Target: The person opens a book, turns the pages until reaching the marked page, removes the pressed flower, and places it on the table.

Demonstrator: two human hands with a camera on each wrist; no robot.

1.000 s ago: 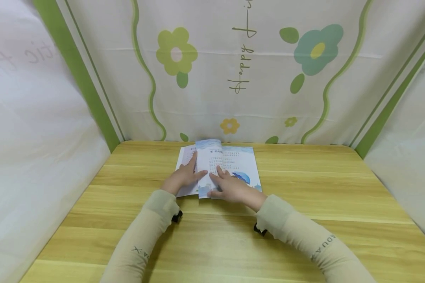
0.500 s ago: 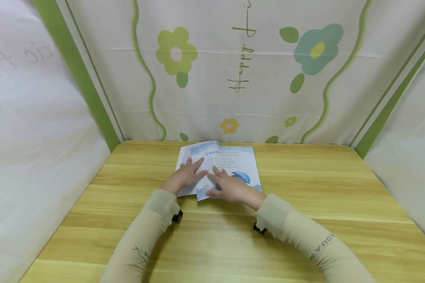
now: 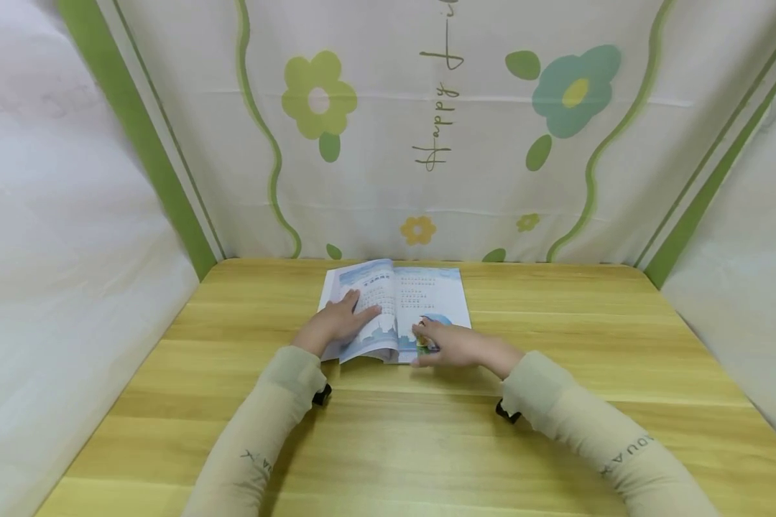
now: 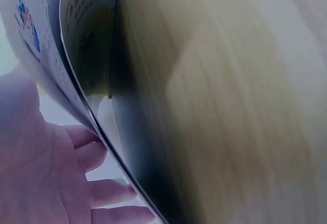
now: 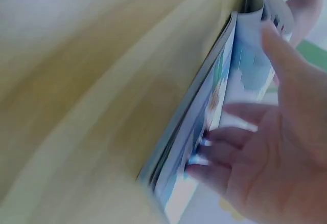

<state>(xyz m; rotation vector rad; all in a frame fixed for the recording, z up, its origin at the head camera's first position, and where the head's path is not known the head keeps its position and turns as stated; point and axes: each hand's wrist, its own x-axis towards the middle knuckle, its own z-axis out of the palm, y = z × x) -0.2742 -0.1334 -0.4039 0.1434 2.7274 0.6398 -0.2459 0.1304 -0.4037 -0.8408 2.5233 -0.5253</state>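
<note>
A thin printed booklet [image 3: 430,291] lies spread at the back of the table, with a curved left page [image 3: 383,327] that lifts at its lower edge. My left hand [image 3: 336,319] rests on that left side, thumb reaching over the printed page and fingers extended. Over the lower part of the right page, near a blue round picture, is my right hand [image 3: 455,345] with its fingers loosely extended. In the left wrist view, the left fingers [image 4: 110,193] lie along the booklet's bent edge. The right wrist view shows the right hand [image 5: 271,152] close above the pages, gripping nothing.
The wooden table [image 3: 388,445] stretches toward me and to both sides. Behind it hangs a white curtain [image 3: 375,172] with printed flowers and lettering, close to the booklet's far edge. Another white cloth [image 3: 71,287] hangs at the left.
The page has turned over leftward and now lies under my left hand, showing more of the right page. My right hand has moved right, off the turned page.
</note>
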